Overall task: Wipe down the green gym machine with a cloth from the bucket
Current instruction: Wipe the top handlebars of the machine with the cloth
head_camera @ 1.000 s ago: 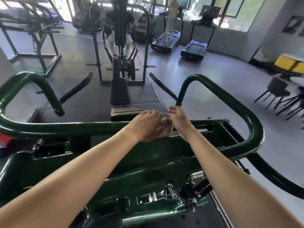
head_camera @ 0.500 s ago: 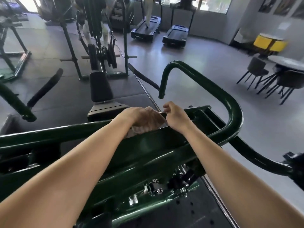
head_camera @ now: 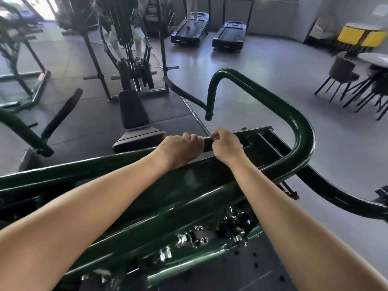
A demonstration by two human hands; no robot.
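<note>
The green gym machine (head_camera: pixel 247 95) fills the lower view, with a curved tube handle at the right and a long top bar (head_camera: pixel 100 166) crossing from the left. My left hand (head_camera: pixel 180 149) is curled over that bar near its right end. The cloth is hidden under its palm. My right hand (head_camera: pixel 225 145) sits just to the right of it on the same bar. Its fingers are curled and its thumb and forefinger pinch at the bar's far edge. The two hands are a small gap apart. No bucket is in view.
The machine's black seat and back pad (head_camera: pixel 134 122) lie beyond the bar. Another green rack (head_camera: pixel 130 59) stands further back, two treadmills (head_camera: pixel 210 32) are at the far wall, and a person walks on the left one. Dark chairs and a round table (head_camera: pixel 361 78) stand at the right.
The view has swung left and down, so the machine sits further right in the frame. My hands have drawn slightly apart, and the pale cloth seen under my left hand no longer shows.
</note>
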